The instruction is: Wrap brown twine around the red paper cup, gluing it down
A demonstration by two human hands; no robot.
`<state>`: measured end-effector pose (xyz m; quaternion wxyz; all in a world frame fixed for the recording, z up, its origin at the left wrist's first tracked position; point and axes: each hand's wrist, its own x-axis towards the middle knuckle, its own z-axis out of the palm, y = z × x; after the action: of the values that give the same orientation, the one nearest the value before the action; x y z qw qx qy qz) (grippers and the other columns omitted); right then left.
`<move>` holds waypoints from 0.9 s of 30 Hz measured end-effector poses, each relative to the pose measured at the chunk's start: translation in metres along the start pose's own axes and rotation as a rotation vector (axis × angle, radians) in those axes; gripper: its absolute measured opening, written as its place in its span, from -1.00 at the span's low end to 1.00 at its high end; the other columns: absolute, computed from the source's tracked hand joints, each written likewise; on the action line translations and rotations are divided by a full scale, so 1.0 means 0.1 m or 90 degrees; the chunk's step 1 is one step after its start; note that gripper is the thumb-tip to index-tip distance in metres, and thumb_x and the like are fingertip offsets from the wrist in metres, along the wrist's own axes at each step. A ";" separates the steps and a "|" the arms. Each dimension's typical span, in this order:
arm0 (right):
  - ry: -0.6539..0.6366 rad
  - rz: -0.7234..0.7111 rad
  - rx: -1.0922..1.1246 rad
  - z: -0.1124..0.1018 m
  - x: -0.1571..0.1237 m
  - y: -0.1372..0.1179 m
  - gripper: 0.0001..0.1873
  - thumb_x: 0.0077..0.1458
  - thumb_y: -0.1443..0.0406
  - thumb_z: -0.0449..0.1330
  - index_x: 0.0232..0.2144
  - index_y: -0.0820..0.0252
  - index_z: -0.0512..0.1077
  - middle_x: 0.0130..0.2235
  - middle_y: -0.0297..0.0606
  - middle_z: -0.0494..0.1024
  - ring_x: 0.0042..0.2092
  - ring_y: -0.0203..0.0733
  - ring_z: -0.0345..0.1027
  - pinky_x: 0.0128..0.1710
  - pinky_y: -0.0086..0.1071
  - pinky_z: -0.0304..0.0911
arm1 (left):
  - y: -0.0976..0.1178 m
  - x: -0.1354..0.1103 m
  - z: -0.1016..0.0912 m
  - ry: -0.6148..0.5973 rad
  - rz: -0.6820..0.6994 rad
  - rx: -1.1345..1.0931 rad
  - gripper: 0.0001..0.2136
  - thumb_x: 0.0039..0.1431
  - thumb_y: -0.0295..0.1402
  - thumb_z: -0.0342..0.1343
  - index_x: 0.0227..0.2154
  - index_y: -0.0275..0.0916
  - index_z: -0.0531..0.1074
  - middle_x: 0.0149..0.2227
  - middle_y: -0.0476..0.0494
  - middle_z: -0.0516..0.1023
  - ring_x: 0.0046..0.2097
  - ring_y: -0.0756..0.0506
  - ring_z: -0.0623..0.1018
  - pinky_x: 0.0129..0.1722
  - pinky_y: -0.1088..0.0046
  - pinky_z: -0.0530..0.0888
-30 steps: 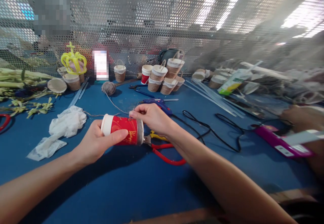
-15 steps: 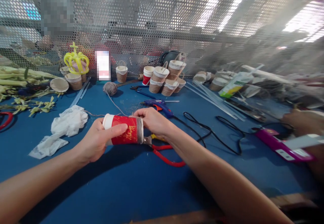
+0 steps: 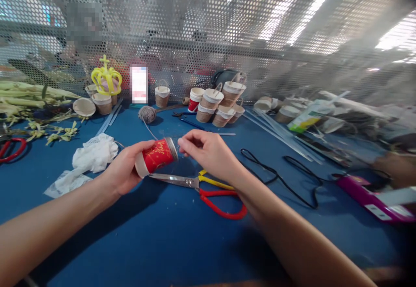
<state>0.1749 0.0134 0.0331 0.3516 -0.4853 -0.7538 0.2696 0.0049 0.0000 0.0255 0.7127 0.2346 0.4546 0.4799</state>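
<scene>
My left hand [image 3: 125, 172] grips a red paper cup [image 3: 156, 157] on its side, with its twine-wrapped base tilted up to the right. My right hand [image 3: 208, 150] is pinched at the cup's base; it looks to hold the thin twine, which is too fine to see clearly. A strand of twine [image 3: 145, 127] runs back to a grey twine ball [image 3: 147, 114]. Red and yellow scissors [image 3: 208, 187] lie on the blue table [image 3: 169, 235] just below both hands.
Twine-wrapped cups [image 3: 219, 101] are stacked by the perforated metal screen [image 3: 227, 31]. A yellow crown [image 3: 106, 79], green stems [image 3: 29, 101] and crumpled white plastic [image 3: 92, 155] lie left. Black cable [image 3: 279, 178], clear sticks [image 3: 276, 129] and a purple tool [image 3: 370, 194] lie right.
My left hand has tilted the cup so its base points up and to the right. My right hand moved slightly right and up, and the scissors blades now show below the cup.
</scene>
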 end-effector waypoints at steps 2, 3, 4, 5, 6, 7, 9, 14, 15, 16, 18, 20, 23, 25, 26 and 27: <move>-0.034 -0.025 -0.044 0.02 -0.06 -0.08 -0.87 -0.02 0.28 0.09 -0.49 0.24 0.37 -0.52 -0.33 0.43 -0.49 -0.35 0.26 -0.49 -0.46 0.17 | -0.01 0.01 -0.01 -0.003 0.009 0.010 -0.91 -0.04 -0.48 0.07 -0.54 -0.36 0.46 -0.60 -0.07 0.50 -0.60 0.04 0.42 -0.62 0.59 0.34; -0.043 -0.030 -0.065 0.03 -0.08 -0.10 -0.89 -0.03 0.30 0.10 -0.48 0.24 0.37 -0.52 -0.34 0.43 -0.50 -0.35 0.25 -0.49 -0.46 0.16 | -0.02 0.01 -0.02 -0.011 0.015 0.015 -0.91 -0.05 -0.47 0.08 -0.54 -0.36 0.46 -0.59 -0.07 0.51 -0.59 0.04 0.43 -0.60 0.60 0.34; -0.047 -0.035 -0.083 0.05 -0.09 -0.11 -0.90 -0.04 0.31 0.10 -0.48 0.24 0.37 -0.53 -0.34 0.42 -0.51 -0.36 0.24 -0.50 -0.46 0.15 | -0.03 0.01 -0.03 -0.020 0.022 0.017 -0.91 -0.06 -0.46 0.09 -0.54 -0.36 0.47 -0.58 -0.06 0.51 -0.57 0.05 0.44 -0.58 0.60 0.35; -0.049 -0.041 -0.096 0.07 -0.10 -0.11 -0.91 -0.05 0.32 0.10 -0.48 0.24 0.37 -0.53 -0.35 0.42 -0.51 -0.36 0.23 -0.50 -0.46 0.15 | -0.03 0.01 -0.04 -0.028 0.028 0.017 -0.91 -0.06 -0.45 0.10 -0.54 -0.36 0.47 -0.58 -0.05 0.52 -0.56 0.06 0.44 -0.57 0.61 0.34; -0.048 -0.046 -0.105 0.08 -0.11 -0.11 -0.92 -0.05 0.32 0.10 -0.48 0.23 0.36 -0.53 -0.36 0.41 -0.52 -0.36 0.22 -0.51 -0.46 0.14 | -0.04 0.02 -0.05 -0.033 0.034 0.015 -0.91 -0.07 -0.44 0.11 -0.56 -0.35 0.48 -0.58 -0.04 0.52 -0.56 0.07 0.44 -0.56 0.62 0.34; -0.045 -0.049 -0.110 0.09 -0.11 -0.10 -0.93 -0.05 0.32 0.10 -0.49 0.23 0.35 -0.53 -0.36 0.41 -0.52 -0.37 0.21 -0.51 -0.46 0.13 | -0.04 0.02 -0.05 -0.035 0.040 0.014 -0.92 -0.09 -0.44 0.13 -0.57 -0.35 0.47 -0.59 -0.03 0.52 -0.57 0.08 0.43 -0.57 0.63 0.33; -0.042 -0.049 -0.115 0.11 -0.11 -0.08 -0.93 -0.05 0.32 0.09 -0.49 0.22 0.34 -0.54 -0.36 0.40 -0.53 -0.37 0.21 -0.52 -0.46 0.13 | -0.05 0.02 -0.06 -0.041 0.051 0.012 -0.92 -0.11 -0.43 0.16 -0.58 -0.35 0.47 -0.60 -0.01 0.51 -0.58 0.08 0.42 -0.57 0.64 0.31; -0.038 -0.038 -0.108 0.12 -0.11 -0.09 -0.92 -0.05 0.33 0.08 -0.52 0.22 0.33 -0.56 -0.36 0.39 -0.53 -0.36 0.21 -0.51 -0.45 0.13 | -0.07 0.04 -0.08 -0.064 0.073 0.023 -0.89 -0.11 -0.42 0.17 -0.52 -0.38 0.47 -0.56 -0.06 0.53 -0.54 0.05 0.44 -0.50 0.59 0.35; -0.037 -0.034 -0.106 0.12 -0.11 -0.09 -0.92 -0.05 0.33 0.08 -0.53 0.22 0.33 -0.56 -0.36 0.39 -0.53 -0.36 0.20 -0.51 -0.45 0.13 | -0.08 0.05 -0.08 -0.066 0.074 0.028 -0.89 -0.11 -0.41 0.16 -0.51 -0.39 0.47 -0.56 -0.07 0.53 -0.54 0.05 0.44 -0.50 0.59 0.35; -0.038 -0.028 -0.102 0.11 -0.11 -0.11 -0.92 -0.05 0.33 0.08 -0.54 0.22 0.33 -0.56 -0.36 0.39 -0.54 -0.36 0.20 -0.51 -0.45 0.13 | -0.08 0.06 -0.08 -0.069 0.074 0.031 -0.88 -0.10 -0.41 0.16 -0.50 -0.39 0.47 -0.55 -0.07 0.53 -0.54 0.05 0.44 -0.50 0.59 0.34; -0.049 -0.008 -0.081 0.09 -0.11 -0.13 -0.91 -0.05 0.31 0.08 -0.52 0.22 0.34 -0.54 -0.35 0.41 -0.51 -0.34 0.22 -0.49 -0.44 0.14 | -0.10 0.07 -0.09 -0.076 0.082 0.030 -0.89 -0.08 -0.41 0.16 -0.50 -0.38 0.47 -0.55 -0.07 0.54 -0.53 0.05 0.44 -0.50 0.59 0.34; -0.068 0.021 -0.038 0.05 -0.09 -0.15 -0.88 -0.03 0.27 0.09 -0.49 0.22 0.35 -0.48 -0.32 0.44 -0.45 -0.33 0.25 -0.43 -0.43 0.16 | -0.11 0.09 -0.10 -0.081 0.096 0.030 -0.90 -0.08 -0.40 0.16 -0.50 -0.36 0.47 -0.55 -0.05 0.54 -0.52 0.04 0.45 -0.48 0.59 0.35; -0.110 0.097 0.064 0.02 -0.04 -0.14 -0.85 0.00 0.25 0.06 -0.48 0.23 0.33 -0.48 -0.32 0.42 -0.43 -0.33 0.25 -0.41 -0.42 0.17 | -0.13 0.11 -0.10 -0.104 0.128 0.053 -0.90 -0.08 -0.38 0.17 -0.51 -0.32 0.48 -0.54 -0.04 0.55 -0.48 0.02 0.47 -0.43 0.56 0.36; -0.137 0.156 0.139 0.03 -0.02 -0.10 -0.86 0.01 0.28 0.05 -0.50 0.24 0.31 -0.52 -0.34 0.38 -0.46 -0.36 0.21 -0.45 -0.44 0.15 | -0.12 0.11 -0.11 -0.148 0.154 0.095 -0.87 -0.05 -0.34 0.15 -0.50 -0.31 0.48 -0.54 -0.04 0.55 -0.46 0.01 0.47 -0.40 0.54 0.36; -0.140 0.176 0.170 0.03 -0.02 -0.08 -0.87 0.00 0.29 0.05 -0.51 0.25 0.30 -0.53 -0.35 0.37 -0.48 -0.37 0.20 -0.46 -0.45 0.14 | -0.12 0.11 -0.11 -0.172 0.163 0.127 -0.84 -0.03 -0.30 0.13 -0.49 -0.31 0.48 -0.54 -0.05 0.55 -0.46 0.01 0.46 -0.41 0.53 0.35; -0.138 0.187 0.195 0.04 -0.02 -0.06 -0.88 0.00 0.30 0.06 -0.51 0.25 0.30 -0.53 -0.36 0.36 -0.48 -0.38 0.19 -0.47 -0.46 0.13 | -0.10 0.11 -0.12 -0.192 0.171 0.166 -0.80 0.00 -0.26 0.10 -0.48 -0.31 0.49 -0.54 -0.05 0.54 -0.47 0.01 0.45 -0.42 0.53 0.34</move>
<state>0.1695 0.0087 0.0345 0.2954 -0.4991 -0.6584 0.4797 0.0009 0.0041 0.0073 0.6661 0.4519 0.3659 0.4671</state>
